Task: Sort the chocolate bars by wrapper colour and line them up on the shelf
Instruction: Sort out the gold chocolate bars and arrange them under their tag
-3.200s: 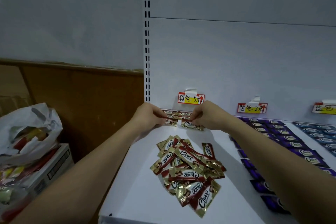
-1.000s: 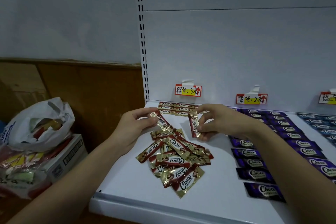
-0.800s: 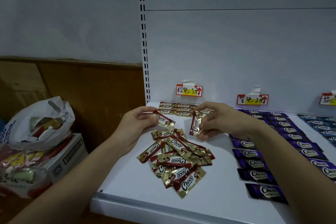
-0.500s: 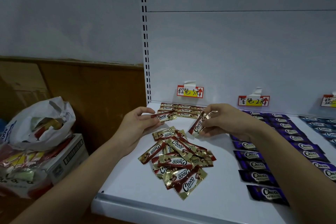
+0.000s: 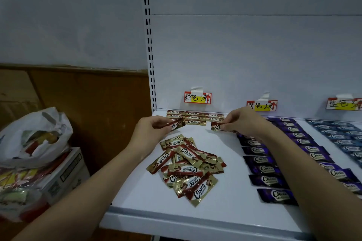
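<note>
Two hands, each pinching one bar. Left hand (image 5: 150, 130) on glossy red-gold bar (image 5: 177, 125); right hand (image 5: 242, 122) on another (image 5: 216, 127). Crinkly foil pile (image 5: 186, 166) on smooth white shelf (image 5: 231, 207).

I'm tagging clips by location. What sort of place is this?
Most likely a small shop or a mock-up of one. A white shelf on a slotted upright has handwritten price tags on its back panel, with purple bars and blue bars lined up below them.

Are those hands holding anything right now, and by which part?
Yes. The left hand pinches one brown-and-gold bar by its left end; the right hand pinches another bar by its right end.
</note>
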`<state>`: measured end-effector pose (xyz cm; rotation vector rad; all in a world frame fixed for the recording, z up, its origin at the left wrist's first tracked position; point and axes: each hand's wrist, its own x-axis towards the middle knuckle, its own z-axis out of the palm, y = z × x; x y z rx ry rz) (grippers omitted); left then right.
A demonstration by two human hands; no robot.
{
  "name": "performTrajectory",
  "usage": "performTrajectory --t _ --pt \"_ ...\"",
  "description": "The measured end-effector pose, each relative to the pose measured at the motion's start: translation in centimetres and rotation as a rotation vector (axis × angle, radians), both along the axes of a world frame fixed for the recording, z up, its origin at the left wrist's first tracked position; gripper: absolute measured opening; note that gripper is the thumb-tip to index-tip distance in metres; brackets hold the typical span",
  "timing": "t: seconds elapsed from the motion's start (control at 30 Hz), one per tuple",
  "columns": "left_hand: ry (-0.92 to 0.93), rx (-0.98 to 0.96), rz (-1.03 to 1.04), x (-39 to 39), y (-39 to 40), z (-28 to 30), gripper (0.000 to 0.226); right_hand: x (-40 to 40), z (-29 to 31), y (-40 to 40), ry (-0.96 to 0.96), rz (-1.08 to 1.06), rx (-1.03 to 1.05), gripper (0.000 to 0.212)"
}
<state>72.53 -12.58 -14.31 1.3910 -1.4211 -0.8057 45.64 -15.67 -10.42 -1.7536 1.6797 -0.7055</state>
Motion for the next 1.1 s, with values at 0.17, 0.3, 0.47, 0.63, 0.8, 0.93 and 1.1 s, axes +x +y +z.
performTrajectory --t 0.17,0.3,0.47,0.63,0.8,0.93,1.1 --pt "-0.117 0.018 0.051 0.4 -1.4 0.1 0.015 0.2 0.0 -0.8 0.094 -0.066 -0.089 0.007" --pt "-0.144 0.007 0.027 0.6 -1.8 -0.2 0.016 1.2 0.4 -2.0 0.087 -0.082 -0.054 0.004" --pt "-0.188 -0.012 0.015 0.7 -1.7 -0.4 0.019 2.9 -0.4 -3.2 0.222 -0.057 -0.088 0.007" --pt "-0.211 -0.022 0.019 0.8 -1.8 -0.5 0.020 3.4 -1.5 -3.3 0.470 -0.100 -0.211 0.009" --pt "-0.343 -0.073 0.049 0.4 -1.7 -0.4 0.020 4.0 -1.2 -0.9 0.471 0.088 -0.239 0.019" --pt "-0.443 -0.111 0.077 0.3 -1.9 -0.5 0.015 5.3 -2.5 2.5 0.529 0.271 -0.176 0.031" --pt "-0.503 -0.126 0.064 0.1 -1.3 -0.3 0.017 6.1 -4.2 4.2 0.469 0.287 -0.200 0.032"
